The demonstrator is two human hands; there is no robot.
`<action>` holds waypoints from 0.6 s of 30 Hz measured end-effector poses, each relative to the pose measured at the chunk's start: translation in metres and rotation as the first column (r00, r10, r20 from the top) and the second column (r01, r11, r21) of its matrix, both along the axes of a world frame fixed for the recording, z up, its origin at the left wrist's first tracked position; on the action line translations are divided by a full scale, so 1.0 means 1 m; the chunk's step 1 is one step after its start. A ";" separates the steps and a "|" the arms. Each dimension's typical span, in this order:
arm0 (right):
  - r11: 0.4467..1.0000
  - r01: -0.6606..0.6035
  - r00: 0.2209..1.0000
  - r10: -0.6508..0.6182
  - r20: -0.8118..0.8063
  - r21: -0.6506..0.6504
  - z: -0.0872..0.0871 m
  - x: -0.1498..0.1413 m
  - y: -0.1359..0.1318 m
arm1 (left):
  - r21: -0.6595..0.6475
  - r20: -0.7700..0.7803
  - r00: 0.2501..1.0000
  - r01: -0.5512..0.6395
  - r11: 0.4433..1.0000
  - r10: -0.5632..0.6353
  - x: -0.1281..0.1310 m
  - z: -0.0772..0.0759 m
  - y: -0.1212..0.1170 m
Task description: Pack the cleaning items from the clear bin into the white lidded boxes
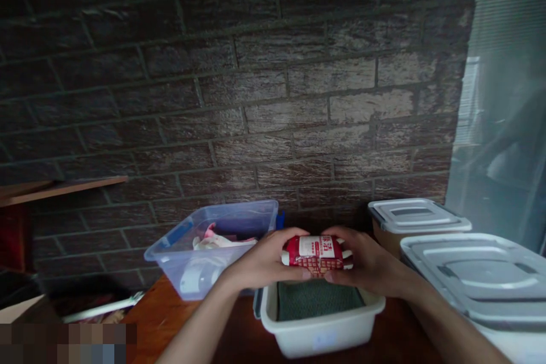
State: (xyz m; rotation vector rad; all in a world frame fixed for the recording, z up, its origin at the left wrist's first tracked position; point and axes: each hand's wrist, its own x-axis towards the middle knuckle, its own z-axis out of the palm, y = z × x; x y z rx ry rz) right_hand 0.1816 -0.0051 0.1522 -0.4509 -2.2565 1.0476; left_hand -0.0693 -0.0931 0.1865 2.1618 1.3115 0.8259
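Between my two hands is a red packet (314, 253) with a white label and printed characters, white parts showing at both ends. My left hand (273, 256) is closed on its left end, thumb along the lower edge. The right end is gripped by my right hand (362, 256). Both hands hold the packet above a white plastic bin (324, 330), apart from its base. Inside the bin lies a dark green textured cloth or liner (319, 300). What the packet contains cannot be made out.
A clear bluish plastic tub (179, 259) with white and pink items stands left on the wooden table (149, 318). Lidded boxes (478, 273) (420, 216) stand at the right. Behind rises a dark brick wall (256, 96); a wooden shelf (68, 187) juts out at left.
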 end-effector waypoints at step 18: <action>0.924 0.073 0.894 -0.228 0.386 0.375 -0.029 -0.024 0.015 | 0.004 -0.406 0.912 -0.061 0.998 0.058 0.008 -0.037 0.017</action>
